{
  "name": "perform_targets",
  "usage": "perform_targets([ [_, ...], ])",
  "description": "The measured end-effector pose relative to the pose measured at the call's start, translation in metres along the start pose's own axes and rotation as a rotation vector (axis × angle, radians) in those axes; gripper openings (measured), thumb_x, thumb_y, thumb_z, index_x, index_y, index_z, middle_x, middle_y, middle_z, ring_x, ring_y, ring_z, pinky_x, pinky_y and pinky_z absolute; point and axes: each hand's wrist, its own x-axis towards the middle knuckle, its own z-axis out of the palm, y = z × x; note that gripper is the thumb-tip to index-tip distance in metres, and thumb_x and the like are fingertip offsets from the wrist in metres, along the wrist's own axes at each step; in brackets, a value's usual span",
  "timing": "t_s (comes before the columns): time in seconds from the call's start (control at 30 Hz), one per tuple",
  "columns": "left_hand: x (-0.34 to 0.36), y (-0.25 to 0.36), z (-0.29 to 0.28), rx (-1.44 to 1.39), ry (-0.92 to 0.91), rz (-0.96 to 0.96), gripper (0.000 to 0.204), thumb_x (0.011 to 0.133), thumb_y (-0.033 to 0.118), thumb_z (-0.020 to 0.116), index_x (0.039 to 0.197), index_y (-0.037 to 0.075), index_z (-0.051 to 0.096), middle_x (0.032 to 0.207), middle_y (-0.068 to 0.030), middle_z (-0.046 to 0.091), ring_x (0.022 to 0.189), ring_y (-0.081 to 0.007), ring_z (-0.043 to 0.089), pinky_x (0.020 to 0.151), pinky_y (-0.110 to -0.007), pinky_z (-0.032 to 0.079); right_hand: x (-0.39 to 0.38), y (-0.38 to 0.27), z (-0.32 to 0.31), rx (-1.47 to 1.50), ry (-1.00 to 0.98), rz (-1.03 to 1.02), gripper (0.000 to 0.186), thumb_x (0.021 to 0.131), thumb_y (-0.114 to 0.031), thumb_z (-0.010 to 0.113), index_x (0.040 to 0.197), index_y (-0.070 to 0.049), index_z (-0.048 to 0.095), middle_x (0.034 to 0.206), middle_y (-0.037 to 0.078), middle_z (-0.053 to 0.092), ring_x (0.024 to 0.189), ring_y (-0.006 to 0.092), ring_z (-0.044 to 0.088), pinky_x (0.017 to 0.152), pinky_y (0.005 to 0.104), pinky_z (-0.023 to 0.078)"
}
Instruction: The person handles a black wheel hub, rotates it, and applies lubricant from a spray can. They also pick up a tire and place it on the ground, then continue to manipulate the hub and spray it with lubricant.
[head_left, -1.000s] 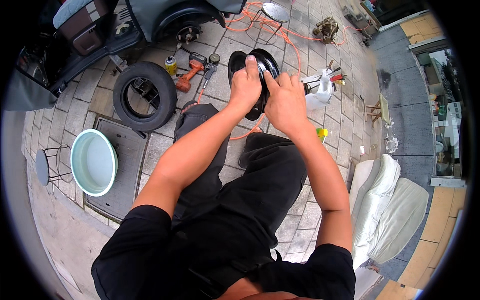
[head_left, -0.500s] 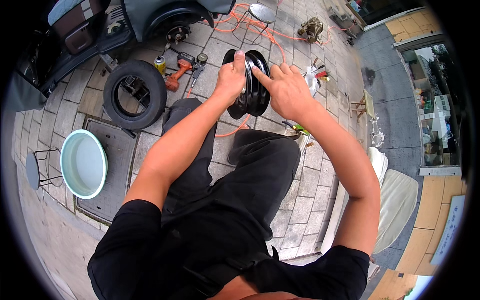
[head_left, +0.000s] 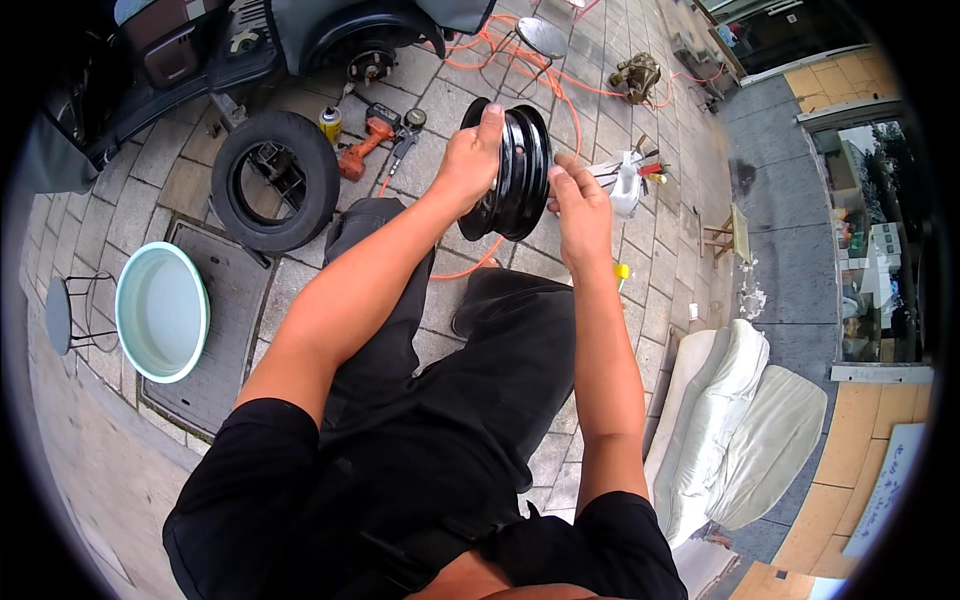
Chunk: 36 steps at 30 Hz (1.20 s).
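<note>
A glossy black steel wheel rim [head_left: 522, 165] is held up on edge above the paving, in front of my knees. My left hand [head_left: 472, 160] grips its left side, with the thumb laid over the upper edge and the fingers hidden behind. At the right flange is my right hand [head_left: 580, 200], its thumb and bent fingers closed against the edge. The right fingertips are partly hidden, so anything small between them cannot be made out. No tyre is on the rim. A bare black tyre [head_left: 318, 190] lies on the ground to the left, with a dark metal part showing inside its opening.
Beyond the tyre are an orange impact wrench [head_left: 366, 150], a yellow spray can [head_left: 330, 124] and a vehicle with an exposed wheel hub [head_left: 370, 68]. An orange hose [head_left: 577, 130] snakes behind the rim. A pale green basin [head_left: 122, 312] stands left; a white tool holder [head_left: 626, 185] stands right.
My right hand has drawn back from pointing at the rim's middle groove to its right edge, fingers now bent in. My left hand keeps hold of the rim.
</note>
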Motion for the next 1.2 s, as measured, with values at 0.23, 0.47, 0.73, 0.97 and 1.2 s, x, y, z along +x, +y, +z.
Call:
perform_targets([
  [0.23, -0.002, 0.014, -0.013, 0.162, -0.071, 0.017, 0.071, 0.109, 0.061, 0.052, 0.079, -0.001, 0.072, 0.073, -0.0031, 0.068, 0.067, -0.0111, 0.058, 0.065, -0.03, 0.048, -0.009, 0.021, 0.013, 0.459, -0.134, -0.009, 0.039, 0.106, -0.002, 0.062, 0.144, 0.006, 0.061, 0.125, 0.006, 0.073, 0.109, 0.0105, 0.068, 0.097, 0.0263, 0.054],
  [0.47, -0.011, 0.043, -0.04, 0.609, -0.069, 0.78, 0.077, 0.086, 0.065, 0.081, 0.129, 0.003, 0.066, 0.126, -0.012, 0.065, 0.112, -0.0211, 0.059, 0.099, -0.037, 0.047, 0.004, -0.006, -0.051, 0.143, -0.274, 0.032, 0.038, 0.104, -0.007, 0.066, 0.14, 0.006, 0.066, 0.124, 0.004, 0.073, 0.109, 0.0098, 0.066, 0.098, 0.0268, 0.053],
  [0.73, -0.037, 0.049, -0.04, 0.983, -0.671, 0.678, 0.087, 0.059, 0.044, 0.096, 0.13, 0.003, 0.064, 0.121, -0.0138, 0.067, 0.119, -0.0354, 0.061, 0.105, -0.047, 0.046, 0.006, -0.034, -0.082, -0.417, -0.626, -0.024, 0.034, 0.101, -0.014, 0.069, 0.133, -0.002, 0.073, 0.117, 0.009, 0.072, 0.112, 0.019, 0.064, 0.103, 0.0342, 0.049],
  [0.97, -0.046, 0.045, -0.036, 1.021, -0.565, 0.766, 0.064, 0.062, 0.031, 0.09, 0.114, 0.002, 0.067, 0.103, -0.0152, 0.068, 0.103, -0.0392, 0.065, 0.091, -0.047, 0.052, -0.017, -0.035, -0.065, -0.566, -0.182, -0.431, 0.035, 0.091, 0.0, 0.06, 0.123, -0.002, 0.075, 0.119, 0.014, 0.067, 0.112, 0.0289, 0.066, 0.102, 0.0366, 0.052],
  [1.2, -0.041, 0.042, -0.046, 1.04, -0.409, 0.8, 0.064, 0.062, 0.028, 0.092, 0.115, 0.003, 0.066, 0.103, -0.0124, 0.064, 0.101, -0.036, 0.064, 0.091, -0.046, 0.051, -0.058, -0.026, -0.036, -1.012, -0.222, -0.647, 0.047, 0.083, 0.006, 0.06, 0.127, 0.0, 0.072, 0.11, 0.017, 0.061, 0.103, 0.0371, 0.063, 0.09, 0.0459, 0.054],
])
